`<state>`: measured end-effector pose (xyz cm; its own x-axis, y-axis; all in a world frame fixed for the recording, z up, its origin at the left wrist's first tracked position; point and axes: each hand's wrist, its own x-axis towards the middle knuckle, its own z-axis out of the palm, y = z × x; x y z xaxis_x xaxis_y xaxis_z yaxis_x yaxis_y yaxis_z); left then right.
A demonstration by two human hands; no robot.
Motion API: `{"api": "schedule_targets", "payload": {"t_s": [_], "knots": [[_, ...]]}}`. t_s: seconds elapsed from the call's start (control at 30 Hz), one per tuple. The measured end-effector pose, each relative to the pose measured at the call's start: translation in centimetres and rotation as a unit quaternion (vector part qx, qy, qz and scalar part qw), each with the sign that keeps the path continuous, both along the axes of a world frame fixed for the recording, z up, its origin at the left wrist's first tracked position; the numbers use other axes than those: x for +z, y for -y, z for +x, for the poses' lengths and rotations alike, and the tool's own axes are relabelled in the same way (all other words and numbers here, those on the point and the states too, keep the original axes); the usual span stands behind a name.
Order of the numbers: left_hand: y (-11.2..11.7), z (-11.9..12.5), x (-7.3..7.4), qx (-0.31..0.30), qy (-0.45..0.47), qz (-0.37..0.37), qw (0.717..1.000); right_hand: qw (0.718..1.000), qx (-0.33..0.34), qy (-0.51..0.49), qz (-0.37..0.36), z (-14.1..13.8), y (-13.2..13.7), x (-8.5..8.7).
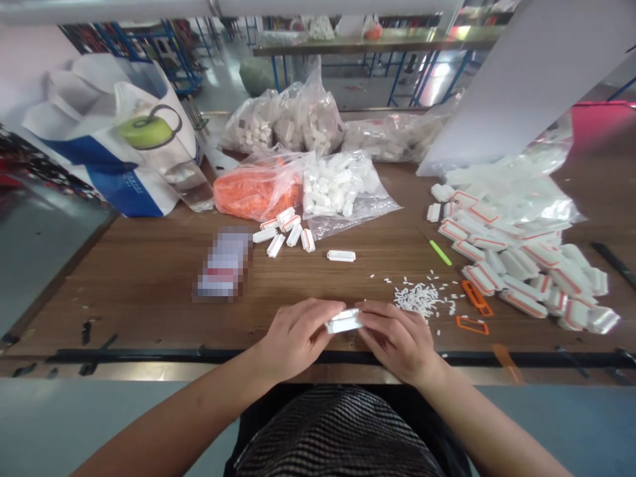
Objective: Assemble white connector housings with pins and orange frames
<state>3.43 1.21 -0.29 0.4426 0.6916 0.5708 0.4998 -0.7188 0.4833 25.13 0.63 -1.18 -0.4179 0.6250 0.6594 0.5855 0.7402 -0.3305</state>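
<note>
Near the front edge of the wooden table, a small white plastic casing (344, 322) is held at its two ends. The fingers of my left hand (298, 334) are closed on its left end. At its right end, my right hand (400, 338) grips it between thumb and fingers. Just right of the hands lies a loose pile of tiny white pieces (418, 299). Two orange rectangular frames rest beyond the pile, one orange frame (472, 324) nearest the edge. A single white casing (341, 256) lies ahead of the hands.
Many white and orange-trimmed casings (527, 265) are heaped at right. A green-handled tool (440, 252) lies beside them. Behind are a bag of orange parts (258, 189) and a bag of white parts (338, 185). At left stand a bottle (163, 149) and a paper bag (124, 182).
</note>
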Motion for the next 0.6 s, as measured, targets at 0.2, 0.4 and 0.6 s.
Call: {"api": "schedule_targets", "payload": {"t_s": [0.2,0.4,0.6], "knots": [[-0.8,-0.3,0.7,-0.043,-0.014,0.024,0.999,0.999,0.012,-0.038,-0.021,-0.2,-0.3,-0.5],[-1.8,-0.4,0.4,-0.061,-0.014,-0.100,0.993,0.987,0.030,-0.061,-0.143,-0.5,-0.8,0.2],[-2.2,-0.9,-1.0,0.014,-0.057,-0.166,0.984,0.954,-0.162,-0.030,-0.250,6.1,-0.7,1.8]]}}
